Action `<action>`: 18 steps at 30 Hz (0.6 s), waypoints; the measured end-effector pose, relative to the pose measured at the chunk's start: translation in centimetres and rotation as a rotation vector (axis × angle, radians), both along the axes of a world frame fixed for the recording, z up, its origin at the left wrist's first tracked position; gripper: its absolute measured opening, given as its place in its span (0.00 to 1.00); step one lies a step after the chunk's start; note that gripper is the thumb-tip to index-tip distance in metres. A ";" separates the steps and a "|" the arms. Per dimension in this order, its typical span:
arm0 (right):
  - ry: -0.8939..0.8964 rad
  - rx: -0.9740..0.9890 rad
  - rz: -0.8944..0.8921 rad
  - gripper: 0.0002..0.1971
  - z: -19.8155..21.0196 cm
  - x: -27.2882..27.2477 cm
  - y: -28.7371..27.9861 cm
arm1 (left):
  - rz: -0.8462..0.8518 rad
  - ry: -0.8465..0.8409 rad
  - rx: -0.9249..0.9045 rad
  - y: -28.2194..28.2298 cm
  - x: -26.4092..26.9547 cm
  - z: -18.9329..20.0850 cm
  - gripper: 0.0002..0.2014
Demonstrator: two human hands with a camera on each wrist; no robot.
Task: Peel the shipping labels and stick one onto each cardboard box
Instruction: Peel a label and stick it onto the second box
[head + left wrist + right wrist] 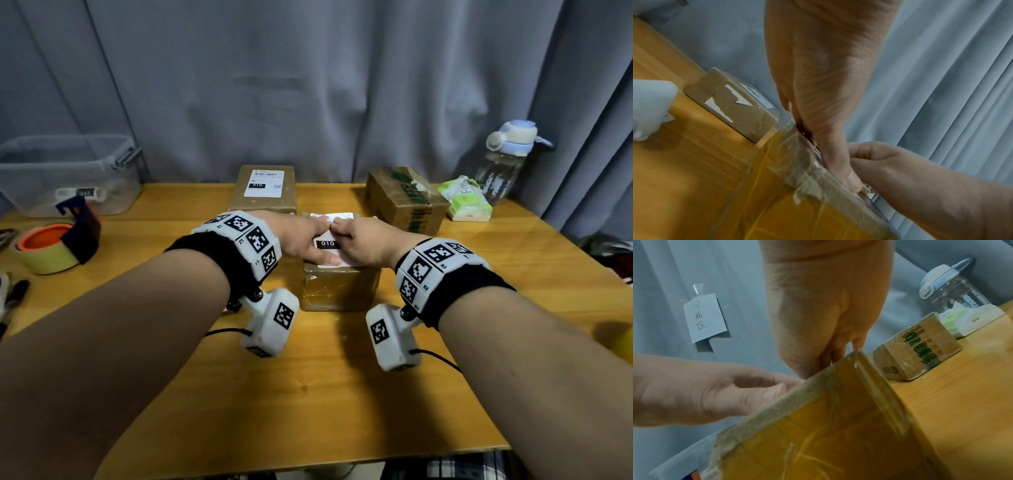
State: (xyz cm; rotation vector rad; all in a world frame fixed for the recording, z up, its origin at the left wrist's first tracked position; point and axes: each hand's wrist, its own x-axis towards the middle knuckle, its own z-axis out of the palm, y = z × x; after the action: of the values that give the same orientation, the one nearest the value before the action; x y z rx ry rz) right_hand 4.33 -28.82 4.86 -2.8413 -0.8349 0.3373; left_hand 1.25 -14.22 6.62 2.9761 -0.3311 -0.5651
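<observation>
A tape-wrapped cardboard box [340, 291] stands mid-table with a white shipping label [328, 244] marked "010" lying on its top. My left hand [305, 241] lies on the label's left part, fingers straight and thumb stretched along the near edge. My right hand [363, 240] rests on the label's right part with bent fingers, fingertips meeting the left index tip. In the left wrist view the left thumb presses the box [818, 211] edge. Behind stands a labelled box [262, 192]. A green-printed box [406, 198] at the back right shows no label.
A clear plastic bin [68, 171] sits at the back left, with a tape roll in a dispenser [51, 250] before it. A tissue pack [467, 200] and a water bottle [507, 161] stand at the back right. A grey curtain hangs behind the table [308, 394].
</observation>
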 end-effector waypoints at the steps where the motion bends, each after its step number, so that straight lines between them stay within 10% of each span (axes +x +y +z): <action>1: 0.004 -0.007 -0.007 0.21 0.0 0.2 0.1 | -0.003 0.005 0.018 -0.1 0.2 0.0 0.42; 18: -0.002 -0.171 -0.174 0.33 -1.0 1.6 -0.5 | 0.089 -0.031 0.245 1.3 0.6 -1.1 0.62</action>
State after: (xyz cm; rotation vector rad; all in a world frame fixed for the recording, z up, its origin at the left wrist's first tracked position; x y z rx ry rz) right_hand 5.96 -29.31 3.88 -3.0446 -0.5779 0.3997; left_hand 1.83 -12.90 5.52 3.2169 -0.1386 -0.5898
